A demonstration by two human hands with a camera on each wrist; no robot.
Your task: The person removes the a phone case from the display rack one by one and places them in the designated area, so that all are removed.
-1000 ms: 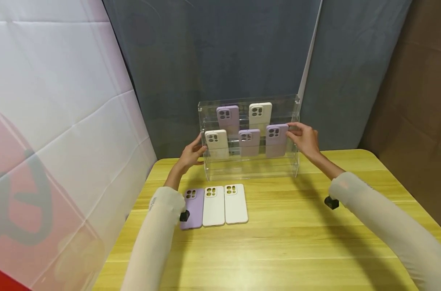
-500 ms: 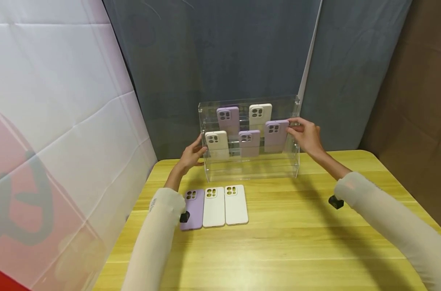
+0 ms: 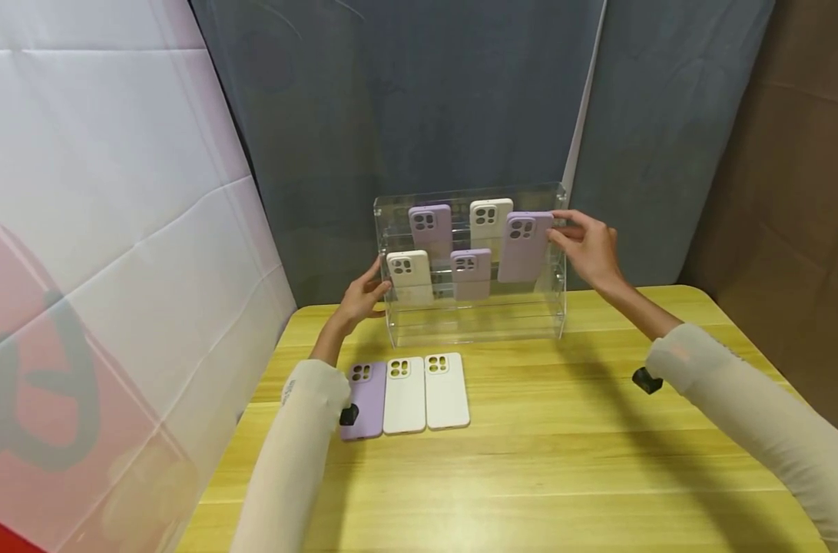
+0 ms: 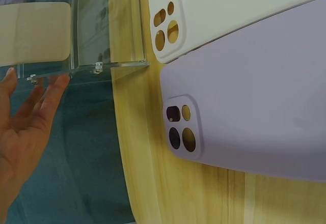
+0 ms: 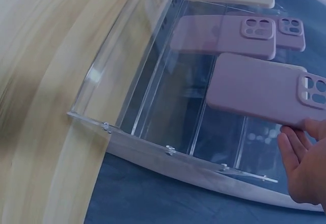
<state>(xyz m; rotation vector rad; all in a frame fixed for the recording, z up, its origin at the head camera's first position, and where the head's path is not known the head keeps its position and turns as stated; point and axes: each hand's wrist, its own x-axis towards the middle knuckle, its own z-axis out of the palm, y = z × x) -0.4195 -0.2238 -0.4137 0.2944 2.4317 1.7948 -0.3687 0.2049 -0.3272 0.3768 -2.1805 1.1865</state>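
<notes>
A clear acrylic display rack [image 3: 477,322] stands upright at the back of the table, with phone cases on its tiers. My right hand [image 3: 591,244] pinches a lavender phone case [image 3: 525,250] by its right edge near the top. In the right wrist view this phone case [image 5: 260,89] is lifted in front of the rack, covering part of a pale case behind it. My left hand [image 3: 359,299] touches the rack's left side; in the left wrist view its fingers [image 4: 53,96] are fairly straight against the side panel, holding no case.
On the rack are another lavender case [image 3: 471,273], an upper lavender case [image 3: 431,226], an upper white case [image 3: 486,215] and a lower white case [image 3: 409,273]. A lavender case [image 3: 368,403] and two white cases [image 3: 405,403] lie side by side on the wooden table [image 3: 529,461].
The right hand has drawn the lavender phone case up out of the rack's lower tier and toward the camera. The left hand has stayed at the rack's left side.
</notes>
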